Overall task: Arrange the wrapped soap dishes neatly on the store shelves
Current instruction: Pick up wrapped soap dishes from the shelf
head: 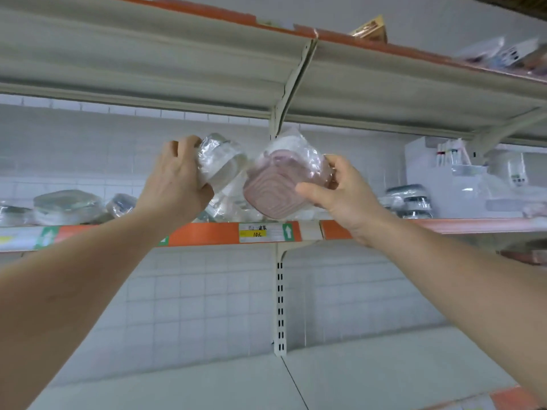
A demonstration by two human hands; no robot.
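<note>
My left hand (177, 176) grips a white soap dish (223, 164) wrapped in clear plastic, held up above the middle shelf (207, 233). My right hand (340, 193) holds a pink soap dish (275, 187) in clear wrap, tilted with its ridged face toward me. The two dishes nearly touch in front of the shelf upright. More wrapped dishes (69, 207) lie on the middle shelf at the left, and a stack of wrapped dishes (410, 202) stands at the right. A few wrapped pieces lie behind my hands, partly hidden.
The middle shelf has an orange edge strip with a price tag (257, 232). A white boxed display (461, 176) stands at the right. The upper shelf (266, 72) hangs close overhead with packets (503, 53) on it. The lower shelf (384, 371) is below.
</note>
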